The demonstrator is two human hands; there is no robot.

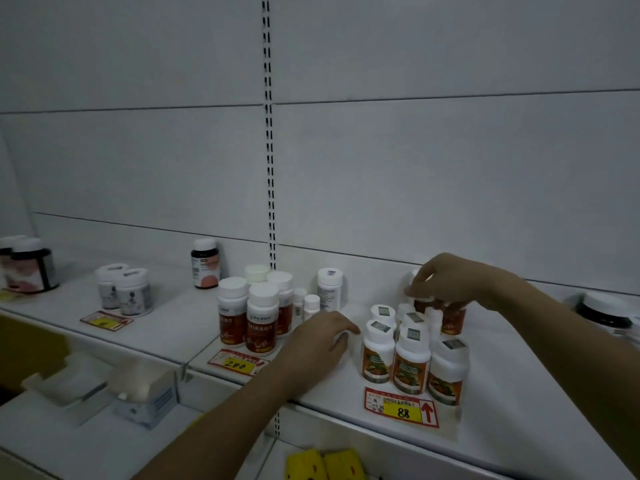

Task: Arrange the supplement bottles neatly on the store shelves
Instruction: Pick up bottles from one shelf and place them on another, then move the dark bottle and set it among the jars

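White shelving fills the wall, its plain back panels split by a slotted upright [269, 161], and one long white shelf [180, 327] runs across below. At nine o'clock sits a dark jar with a white lid [29, 268], and just right of it a pair of pale bottles [124, 291] stands behind a red and yellow price tag [105, 320]. Further back, close to the panel, a dark bottle with a pinkish label [205, 263] stands alone and upright. Near the middle a cluster of red-labelled bottles with white caps [254, 311] is packed together, a tag marked 280 [237, 362] lying in front at the shelf edge; two small white bottles [306, 304] and a taller white bottle [329, 289] stand just to its right. The left hand [317, 341] rests palm down on the shelf between that cluster and the next, fingers loose and slightly bent, holding nothing. Toward four o'clock a group of orange-labelled bottles [412, 355] stands upright in rows behind a tag marked 88 [401, 408]. The right hand [446, 280] reaches over the back of this group, fingertips curled down round the cap of a rear bottle [450, 317]. At three o'clock a dark jar with a white lid [604, 308] is partly hidden by the forearm. Below, at six o'clock, yellow packets [323, 464] show on a lower shelf.
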